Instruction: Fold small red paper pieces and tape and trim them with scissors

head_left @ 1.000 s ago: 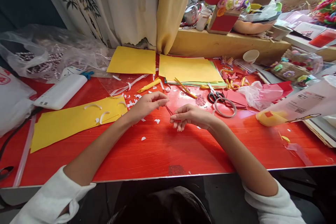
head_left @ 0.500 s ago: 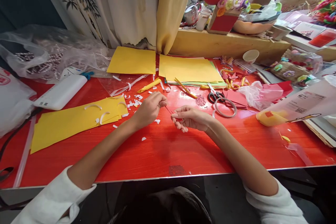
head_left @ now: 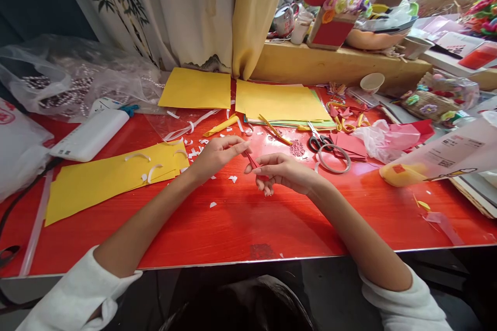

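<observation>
Between my two hands, over the middle of the red table point(head_left: 306, 227), is a small, narrow strip of folded red paper point(head_left: 252, 161). My left hand point(head_left: 221, 154) pinches its upper end with thumb and forefinger. The lower end sits in the fingertips of my right hand point(head_left: 285, 171), whose other fingers curl loosely below. Scraps of white paper point(head_left: 232, 179) lie scattered near my left hand. Just beyond my hands rest a rolled yellow paper strip point(head_left: 275, 130), scissors with black handles point(head_left: 319, 140) and a grey tape ring point(head_left: 334, 159).
Yellow paper sheets point(head_left: 116, 178) lie at the left, beside a white power bank point(head_left: 91, 135). More yellow sheets point(head_left: 279, 101) are stacked at the back. Red paper pieces point(head_left: 348, 146) and a crumpled pink plastic bag point(head_left: 382, 139) lie to the right, near a clear printed bag point(head_left: 438, 152).
My left hand has turned and its fingers have stretched out more toward the right hand. The red paper strip now shows wider between my fingertips. My right hand has barely shifted.
</observation>
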Demonstrator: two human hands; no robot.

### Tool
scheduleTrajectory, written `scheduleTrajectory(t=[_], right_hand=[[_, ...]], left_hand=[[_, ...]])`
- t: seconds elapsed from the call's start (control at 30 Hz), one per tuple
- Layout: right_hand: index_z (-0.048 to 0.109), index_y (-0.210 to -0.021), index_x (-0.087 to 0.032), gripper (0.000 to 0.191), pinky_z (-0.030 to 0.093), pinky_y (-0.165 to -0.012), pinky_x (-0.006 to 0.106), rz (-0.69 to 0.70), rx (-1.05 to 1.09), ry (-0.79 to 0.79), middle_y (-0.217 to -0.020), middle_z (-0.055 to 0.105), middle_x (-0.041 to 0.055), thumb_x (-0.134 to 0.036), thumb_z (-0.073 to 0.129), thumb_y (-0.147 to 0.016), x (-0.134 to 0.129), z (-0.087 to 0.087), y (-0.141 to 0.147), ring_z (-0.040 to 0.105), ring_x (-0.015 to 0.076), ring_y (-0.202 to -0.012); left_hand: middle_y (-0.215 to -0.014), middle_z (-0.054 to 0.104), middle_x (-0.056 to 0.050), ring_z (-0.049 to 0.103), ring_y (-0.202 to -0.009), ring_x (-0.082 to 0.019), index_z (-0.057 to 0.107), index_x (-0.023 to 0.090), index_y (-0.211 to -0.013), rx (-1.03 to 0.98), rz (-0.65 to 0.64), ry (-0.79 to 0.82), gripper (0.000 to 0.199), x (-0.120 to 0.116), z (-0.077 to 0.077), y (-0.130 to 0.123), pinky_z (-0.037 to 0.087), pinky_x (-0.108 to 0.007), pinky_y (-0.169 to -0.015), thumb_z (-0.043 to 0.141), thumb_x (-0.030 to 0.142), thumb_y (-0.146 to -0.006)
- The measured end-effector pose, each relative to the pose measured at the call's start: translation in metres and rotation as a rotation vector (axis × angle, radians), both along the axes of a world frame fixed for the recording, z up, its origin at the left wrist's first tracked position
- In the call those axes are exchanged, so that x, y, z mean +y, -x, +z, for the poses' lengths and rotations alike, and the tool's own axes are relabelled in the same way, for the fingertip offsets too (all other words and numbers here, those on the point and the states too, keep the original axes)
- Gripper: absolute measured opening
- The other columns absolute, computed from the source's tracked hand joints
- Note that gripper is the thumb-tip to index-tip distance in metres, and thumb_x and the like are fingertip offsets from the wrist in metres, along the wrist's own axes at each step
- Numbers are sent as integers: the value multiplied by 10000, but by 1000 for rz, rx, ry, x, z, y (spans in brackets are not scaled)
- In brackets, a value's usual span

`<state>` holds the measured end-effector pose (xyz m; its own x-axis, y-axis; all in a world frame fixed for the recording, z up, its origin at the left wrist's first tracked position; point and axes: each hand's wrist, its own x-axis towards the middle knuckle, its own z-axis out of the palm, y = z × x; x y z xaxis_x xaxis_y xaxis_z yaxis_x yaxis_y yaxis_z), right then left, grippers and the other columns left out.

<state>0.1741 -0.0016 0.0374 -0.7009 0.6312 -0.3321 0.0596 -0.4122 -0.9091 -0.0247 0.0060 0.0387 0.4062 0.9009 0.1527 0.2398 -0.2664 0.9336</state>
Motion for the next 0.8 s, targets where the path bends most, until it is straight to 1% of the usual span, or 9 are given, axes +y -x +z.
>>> scheduleTrajectory(t=[0.07, 0.17, 0.27, 0.37, 0.43, 0.5, 0.63, 0.7, 0.8], right_hand=[[640, -999, -107, 252, 482, -480, 183, 3, 7, 12, -635, 660, 22, -260, 639, -798, 0, -1, 0, 601, 82, -490], [636, -938, -110, 209, 488, -488, 188, 26, 26, 22, -635, 661, 23, -263, 642, -796, 0, -3, 0, 604, 85, -491], [622, -885, -107, 169, 495, -502, 192, 47, 39, 33, -641, 666, 28, -249, 644, -795, 1, -3, 0, 613, 92, -500], [605, -839, -101, 161, 493, -500, 192, 56, 44, 37, -659, 675, 39, -250, 647, -795, 1, -2, 0, 617, 93, -505], [603, -834, -98, 185, 491, -498, 195, 71, 34, 36, -671, 679, 46, -271, 652, -792, 1, -2, 0, 623, 98, -511], [608, -837, -95, 204, 488, -497, 196, 52, 15, 27, -668, 677, 47, -285, 661, -783, 1, 0, 0, 623, 98, -515], [626, -843, -92, 217, 495, -517, 199, -48, -50, -26, -669, 677, 53, -287, 677, -762, 1, 2, 1, 626, 99, -538], [632, -844, -97, 226, 500, -525, 207, -73, -72, -53, -670, 679, 56, -300, 679, -756, 0, 3, 1, 632, 105, -545], [634, -852, -96, 245, 509, -536, 224, -60, -106, -83, -681, 684, 64, -318, 673, -758, 0, 4, 1, 638, 116, -550]], left_hand=[[-863, 637, -36, 553, -867, -155, 633, 154, -800, 0, -2, -9, 317, -1, 1, 0, 400, -253, -817, 505, 441, -834], [-883, 636, -31, 542, -846, -156, 617, 165, -808, 107, 27, -57, 292, 0, 1, 0, 386, -251, -760, 549, 449, -801], [-835, 615, -19, 527, -794, -143, 585, 171, -755, 208, 32, -137, 276, 0, 0, -1, 372, -249, -727, 515, 428, -825], [-772, 577, -18, 504, -768, -140, 550, 166, -709, 251, 36, -229, 275, -2, -1, -3, 370, -255, -733, 467, 381, -860], [-745, 563, -21, 502, -764, -145, 532, 164, -687, 266, 59, -244, 286, -3, -1, -5, 372, -263, -740, 451, 372, -867], [-758, 580, -23, 519, -770, -150, 542, 163, -703, 248, 75, -186, 294, -2, -2, -5, 381, -269, -747, 454, 394, -863], [-836, 635, -38, 563, -827, -160, 610, 159, -801, 129, 93, -21, 359, 6, -5, 1, 400, -266, -777, 450, 477, -849], [-825, 644, -41, 569, -822, -163, 630, 156, -788, 104, 84, 11, 383, 9, -6, 4, 405, -264, -771, 469, 501, -833], [-824, 649, -32, 567, -808, -159, 649, 157, -783, 121, 24, 29, 344, 8, -5, 4, 408, -260, -752, 544, 484, -794]])
